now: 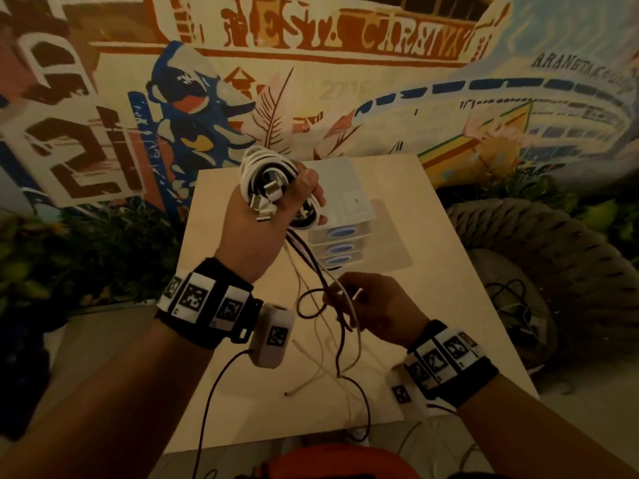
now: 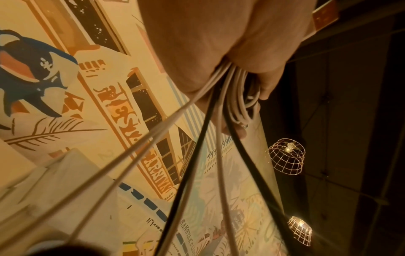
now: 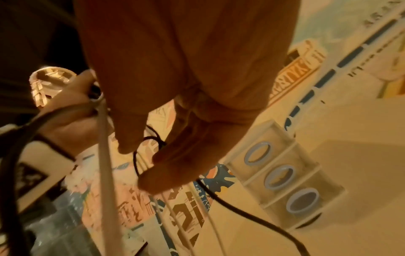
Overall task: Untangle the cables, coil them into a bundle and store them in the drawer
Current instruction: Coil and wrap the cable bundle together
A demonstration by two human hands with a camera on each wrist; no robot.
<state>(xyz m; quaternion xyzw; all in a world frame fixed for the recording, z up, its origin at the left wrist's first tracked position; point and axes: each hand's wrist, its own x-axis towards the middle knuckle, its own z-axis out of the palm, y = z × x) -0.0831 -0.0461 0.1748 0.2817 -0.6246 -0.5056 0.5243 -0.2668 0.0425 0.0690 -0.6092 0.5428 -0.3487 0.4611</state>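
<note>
White and black cables sit part-coiled in the left hand, fingers curled round the bundle; below that grip, loose tails hang tangled, pinched by the right hand. Beyond the coil, on the surface, the drawer unit looks closed, so I judge coiling unfinished and storing not yet begun.

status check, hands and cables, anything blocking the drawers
Left hand grips coiled cable bundle above table. Right hand pinches loose trailing strands, not yet coiled. Drawer unit shut, nothing in front of it.

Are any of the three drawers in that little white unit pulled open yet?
No: in the right wrist view all three fronts of the drawer unit sit flush, while the left hand holds the coiled cables.
</note>
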